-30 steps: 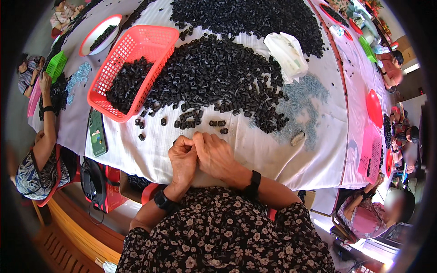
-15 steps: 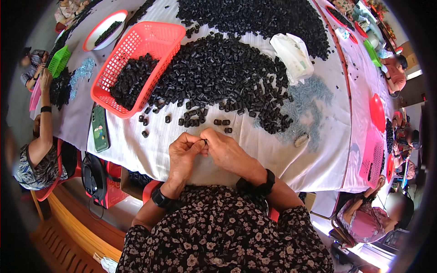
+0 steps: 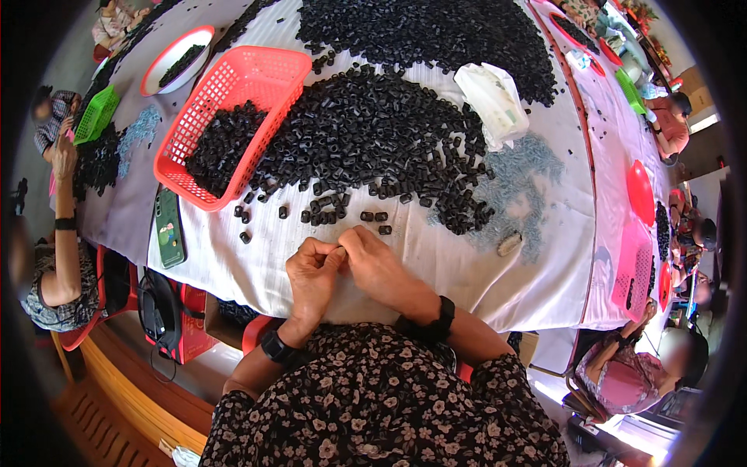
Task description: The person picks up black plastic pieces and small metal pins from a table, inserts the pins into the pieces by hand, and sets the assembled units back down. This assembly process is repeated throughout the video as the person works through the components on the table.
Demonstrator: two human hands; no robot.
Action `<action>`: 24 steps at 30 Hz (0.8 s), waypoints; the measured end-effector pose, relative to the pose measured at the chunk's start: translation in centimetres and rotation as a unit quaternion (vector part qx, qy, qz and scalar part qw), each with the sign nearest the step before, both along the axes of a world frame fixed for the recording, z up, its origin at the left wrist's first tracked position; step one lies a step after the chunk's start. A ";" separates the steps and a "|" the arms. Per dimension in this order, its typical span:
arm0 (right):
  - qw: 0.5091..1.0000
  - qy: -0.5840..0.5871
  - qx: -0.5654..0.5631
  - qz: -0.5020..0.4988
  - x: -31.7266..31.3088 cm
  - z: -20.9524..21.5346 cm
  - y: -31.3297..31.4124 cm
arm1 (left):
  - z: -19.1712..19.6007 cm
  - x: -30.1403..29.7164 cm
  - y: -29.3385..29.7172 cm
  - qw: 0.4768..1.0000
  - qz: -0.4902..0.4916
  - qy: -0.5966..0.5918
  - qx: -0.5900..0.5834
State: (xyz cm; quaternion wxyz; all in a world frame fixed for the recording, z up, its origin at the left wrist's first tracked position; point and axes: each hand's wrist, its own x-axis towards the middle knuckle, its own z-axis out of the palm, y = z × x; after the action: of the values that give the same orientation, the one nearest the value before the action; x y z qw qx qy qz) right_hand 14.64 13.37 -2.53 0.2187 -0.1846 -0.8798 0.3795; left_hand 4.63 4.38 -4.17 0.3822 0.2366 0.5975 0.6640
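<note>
Black pieces (image 3: pixel 380 217) lie loose on the white cloth (image 3: pixel 467 288), just beyond the left hand (image 3: pixel 308 272) and right hand (image 3: pixel 380 268). Both hands have thumbs and fingers curled in to a pinch, fingertips close together; I cannot tell what, if anything, is between them. Farther left rests a green phone (image 3: pixel 168 229). Next come pale slivers (image 3: pixel 513 179) at right, a red basket (image 3: pixel 249 70) partly filled with black pieces, a black heap (image 3: pixel 350 124) between, then a larger heap (image 3: pixel 420 31).

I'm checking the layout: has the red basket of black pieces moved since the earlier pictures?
No. Against the green phone, the red basket keeps its place; the whole view merely shifts slightly.
</note>
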 end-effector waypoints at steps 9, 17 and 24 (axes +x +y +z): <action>0.990 0.051 -0.131 -0.028 -0.1 -0.7 0.4 | 0.0 -0.5 0.3 1.000 0.014 -0.010 -0.019; 0.984 0.056 -0.171 0.003 0.7 -0.4 0.7 | 0.6 -1.1 -0.4 0.996 -0.079 -0.047 0.001; 0.990 0.088 -0.108 -0.016 0.3 -0.4 0.2 | 0.4 -1.1 -0.5 0.992 -0.055 0.096 -0.055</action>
State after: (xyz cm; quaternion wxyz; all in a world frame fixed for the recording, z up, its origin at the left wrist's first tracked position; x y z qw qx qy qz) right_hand 14.97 13.59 -2.97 0.2803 -0.1869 -0.8078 0.4838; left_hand 3.52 3.87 -3.75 0.3718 0.3106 0.6529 0.5823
